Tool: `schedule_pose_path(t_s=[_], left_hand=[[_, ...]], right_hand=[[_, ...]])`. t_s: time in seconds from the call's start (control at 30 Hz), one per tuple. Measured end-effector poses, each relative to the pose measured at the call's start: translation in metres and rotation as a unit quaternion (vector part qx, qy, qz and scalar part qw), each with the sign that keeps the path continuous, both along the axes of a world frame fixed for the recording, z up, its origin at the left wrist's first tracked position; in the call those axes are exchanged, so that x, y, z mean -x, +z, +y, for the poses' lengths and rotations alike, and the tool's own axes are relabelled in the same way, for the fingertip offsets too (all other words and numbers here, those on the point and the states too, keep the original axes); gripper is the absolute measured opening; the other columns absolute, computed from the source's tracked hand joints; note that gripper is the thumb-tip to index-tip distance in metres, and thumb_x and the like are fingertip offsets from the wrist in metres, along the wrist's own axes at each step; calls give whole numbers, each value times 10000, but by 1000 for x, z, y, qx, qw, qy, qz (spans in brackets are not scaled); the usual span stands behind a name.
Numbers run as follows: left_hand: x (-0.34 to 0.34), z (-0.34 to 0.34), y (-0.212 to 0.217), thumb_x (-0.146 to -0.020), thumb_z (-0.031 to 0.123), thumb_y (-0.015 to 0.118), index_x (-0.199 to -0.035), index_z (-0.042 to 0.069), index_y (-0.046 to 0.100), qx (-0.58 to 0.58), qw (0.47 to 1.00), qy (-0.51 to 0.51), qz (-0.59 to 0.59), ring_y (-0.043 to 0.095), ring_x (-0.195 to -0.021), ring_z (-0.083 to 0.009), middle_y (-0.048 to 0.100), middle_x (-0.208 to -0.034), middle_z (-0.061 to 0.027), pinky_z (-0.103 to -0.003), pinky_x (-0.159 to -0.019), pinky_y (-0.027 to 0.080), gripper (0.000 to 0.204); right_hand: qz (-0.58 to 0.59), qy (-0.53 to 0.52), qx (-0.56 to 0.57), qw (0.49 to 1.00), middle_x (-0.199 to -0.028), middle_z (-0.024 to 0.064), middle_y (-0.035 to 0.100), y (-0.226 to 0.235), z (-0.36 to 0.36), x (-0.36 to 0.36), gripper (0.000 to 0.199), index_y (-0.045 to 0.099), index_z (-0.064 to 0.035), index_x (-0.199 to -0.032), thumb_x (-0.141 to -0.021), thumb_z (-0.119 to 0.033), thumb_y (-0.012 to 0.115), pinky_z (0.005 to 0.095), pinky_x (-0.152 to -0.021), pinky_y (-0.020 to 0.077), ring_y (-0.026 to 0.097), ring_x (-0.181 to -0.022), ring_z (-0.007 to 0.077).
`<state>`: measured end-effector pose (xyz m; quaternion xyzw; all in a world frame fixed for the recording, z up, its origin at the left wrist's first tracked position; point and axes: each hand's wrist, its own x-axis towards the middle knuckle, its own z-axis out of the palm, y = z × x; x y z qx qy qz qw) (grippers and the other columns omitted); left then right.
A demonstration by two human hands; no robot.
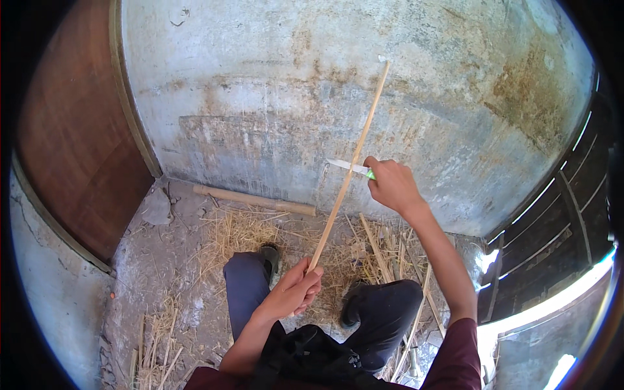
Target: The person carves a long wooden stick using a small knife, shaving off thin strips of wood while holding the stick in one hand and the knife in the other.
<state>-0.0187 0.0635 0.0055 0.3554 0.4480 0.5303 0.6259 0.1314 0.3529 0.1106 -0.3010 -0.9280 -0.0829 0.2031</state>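
My left hand (296,289) grips the lower end of a long thin bamboo strip (354,156) that slants up and to the right toward the wall. My right hand (392,185) holds a knife with a green handle (351,168). Its pale blade points left and lies against the strip about halfway up its length. Both forearms come in from the bottom, above my knees in dark trousers (383,305).
A thick bamboo pole (253,199) lies along the foot of the stained concrete wall (273,97). Shavings and several split strips (377,250) litter the floor around my feet. A brown wooden panel (78,149) stands at left, dark slats (552,221) at right.
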Motion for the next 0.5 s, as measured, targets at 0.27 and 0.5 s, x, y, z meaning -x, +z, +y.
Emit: schedule_pose_path(t_s=[0.27,0.5], left_hand=[[-13,22,-26,-1172,316,482,-1047,70,466,-132,969,95,185,494,-586,-93,488,-760,7,-279,-536,417,276],[-31,13,0,-1151,280,530,-1051,5,478,-127,924,109,343,588,-713,-182,582,-786,-80,-407,-656,481,298]], right_hand=[[112,-38,-74,990,-835,165,696,-39,14,10,187,739,-67,-968,-798,-66,660,506,-670,572,722,-759,381],[187,-16,-44,981,-871,156,706,-43,20,0,236,768,-96,-989,-790,-49,650,509,-729,571,713,-808,399]])
